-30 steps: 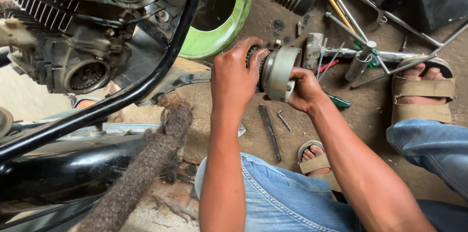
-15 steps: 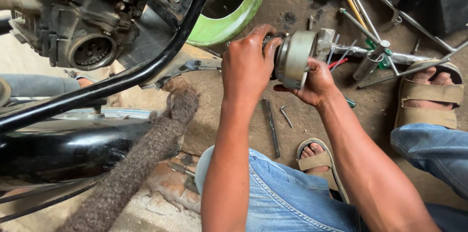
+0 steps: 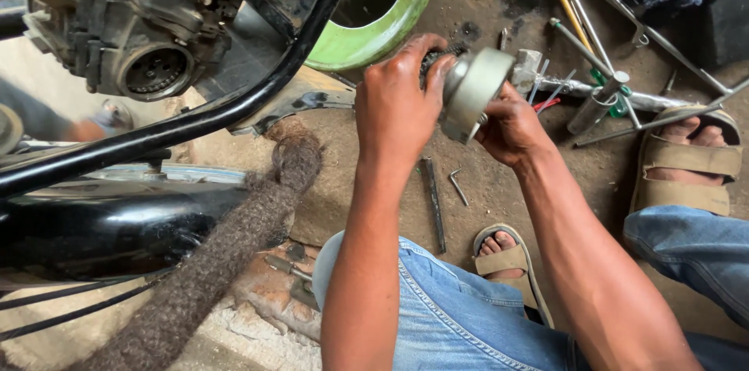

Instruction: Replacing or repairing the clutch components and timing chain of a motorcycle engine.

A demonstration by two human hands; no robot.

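Soft, even daylight fills the scene, perhaps from above right; shadows on the dirt floor (image 3: 499,184) are faint. A pale sheen runs along the black frame tube (image 3: 195,125) and the round metal part (image 3: 472,90). The lower left corner is slightly blurred, and straight lines bow near the edges.
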